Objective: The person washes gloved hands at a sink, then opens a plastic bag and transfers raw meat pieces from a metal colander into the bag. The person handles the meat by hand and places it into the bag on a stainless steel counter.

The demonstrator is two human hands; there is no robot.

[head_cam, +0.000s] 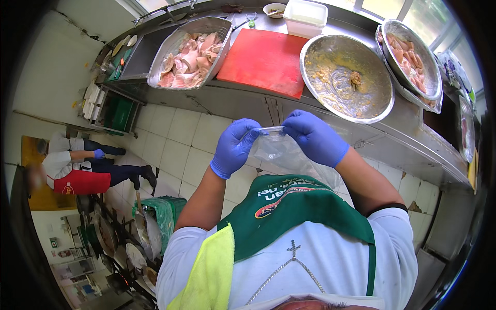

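Observation:
A clear plastic bag [277, 149] hangs between my hands in front of the green apron. My left hand [237, 146], in a blue glove, pinches one end of its rim. The other end is gripped by my right hand [314, 137], gloved in blue too. Beyond the hands, a red cutting board [264, 62] lies at the counter's edge. To its right, a large steel bowl [346, 79] has yellowish residue and a small lump of food inside. A metal pan of raw meat pieces [190, 60] stands left of the board.
Behind the board are a white plastic tub [305, 17], a small bowl [274, 11] and a green-handled peeler [251, 21]. A steel bowl of raw meat [411, 60] rests on another pan at right. People stand at far left, one in a red apron [83, 182], near cooking pans [104, 234].

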